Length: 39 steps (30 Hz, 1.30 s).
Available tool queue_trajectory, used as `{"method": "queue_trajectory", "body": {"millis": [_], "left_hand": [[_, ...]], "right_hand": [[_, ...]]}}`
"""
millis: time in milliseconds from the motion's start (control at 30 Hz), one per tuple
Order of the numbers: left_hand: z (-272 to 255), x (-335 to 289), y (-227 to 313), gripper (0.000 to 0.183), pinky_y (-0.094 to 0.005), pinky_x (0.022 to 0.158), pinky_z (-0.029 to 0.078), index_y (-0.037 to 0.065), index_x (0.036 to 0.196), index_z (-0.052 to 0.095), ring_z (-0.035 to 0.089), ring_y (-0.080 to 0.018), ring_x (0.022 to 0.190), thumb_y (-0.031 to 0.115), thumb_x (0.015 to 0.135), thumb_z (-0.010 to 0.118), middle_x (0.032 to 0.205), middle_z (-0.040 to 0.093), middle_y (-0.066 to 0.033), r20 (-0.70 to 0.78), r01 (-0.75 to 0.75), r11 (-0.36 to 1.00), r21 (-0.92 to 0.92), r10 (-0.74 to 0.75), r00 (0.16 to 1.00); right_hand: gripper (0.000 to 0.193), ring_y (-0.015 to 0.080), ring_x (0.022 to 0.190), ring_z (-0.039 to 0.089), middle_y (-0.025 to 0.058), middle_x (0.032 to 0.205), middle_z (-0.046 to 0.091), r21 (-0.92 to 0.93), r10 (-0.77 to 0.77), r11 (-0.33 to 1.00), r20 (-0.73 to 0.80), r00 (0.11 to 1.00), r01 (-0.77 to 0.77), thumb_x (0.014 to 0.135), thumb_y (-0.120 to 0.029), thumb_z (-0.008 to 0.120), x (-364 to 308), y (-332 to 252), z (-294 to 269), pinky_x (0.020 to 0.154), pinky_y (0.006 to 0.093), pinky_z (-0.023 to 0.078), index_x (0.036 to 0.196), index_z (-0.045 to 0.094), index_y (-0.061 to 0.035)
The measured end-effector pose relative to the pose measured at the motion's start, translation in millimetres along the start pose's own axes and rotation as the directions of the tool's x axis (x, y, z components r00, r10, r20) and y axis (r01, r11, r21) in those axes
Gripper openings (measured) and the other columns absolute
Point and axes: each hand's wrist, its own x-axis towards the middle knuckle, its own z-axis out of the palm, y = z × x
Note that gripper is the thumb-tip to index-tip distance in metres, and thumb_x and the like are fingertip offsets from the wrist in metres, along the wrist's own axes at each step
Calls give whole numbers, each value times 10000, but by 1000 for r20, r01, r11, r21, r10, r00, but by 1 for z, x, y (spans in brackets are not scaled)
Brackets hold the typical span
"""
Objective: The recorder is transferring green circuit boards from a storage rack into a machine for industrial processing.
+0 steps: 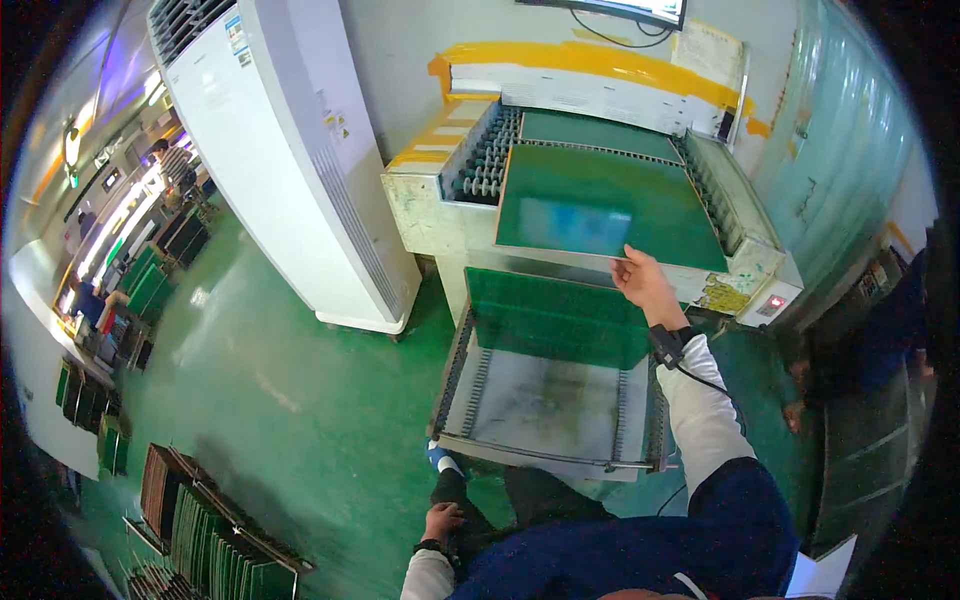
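My right hand (645, 284) pinches the near edge of a large flat green board (610, 205). That board lies on the roller conveyor (483, 165) of a pale machine, and its near edge sticks out over the machine's front. Behind it on the rollers is another green board (590, 130). Just below my right hand, a slotted rack (545, 400) stands in front of me, with a green board (555, 315) upright at its far end. My left hand (443, 523) rests by my left leg, its fingers loosely curled with nothing seen in them.
A tall white air conditioner (300, 170) stands left of the machine. At the lower left is a rack of upright green boards (215, 545). Clear plastic curtains (845, 150) hang on the right. Two people sit at lit benches in the far left. A screen (620, 8) hangs above.
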Motion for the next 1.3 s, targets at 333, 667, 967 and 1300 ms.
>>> {"method": "queue_trajectory", "body": {"millis": [333,667,967,1300], "left_hand": [[1,1,2,258,-319,546,535,-43,1046,539,644,-246,637,131,863,591,817,638,-151,9,33,997,-74,-32,999],[6,-7,10,254,-315,515,522,-34,1062,535,639,-247,617,130,873,579,811,640,-153,-14,55,998,-3,-55,998],[7,-11,15,275,-324,529,526,-51,1046,527,635,-253,625,153,871,585,839,632,-174,18,66,997,-26,-66,998],[12,-15,20,277,-326,550,529,-40,1064,523,627,-244,628,160,877,572,845,626,-170,-16,83,996,34,-82,997]], "right_hand": [[220,222,803,577,103,885,569,-21,7,1000,-86,996,-9,825,-209,639,13,-2,10,693,337,496,920,489,-80],[202,220,756,587,112,862,594,-23,20,1000,-87,996,-22,835,-209,623,24,-4,7,657,330,507,915,491,-78],[210,215,763,579,93,855,578,-19,28,999,-72,997,-29,808,-198,664,23,-4,14,662,332,493,867,494,-91],[186,227,766,598,106,856,607,-25,23,999,-75,997,-25,827,-197,616,31,-4,11,656,357,504,923,502,-84]]}}
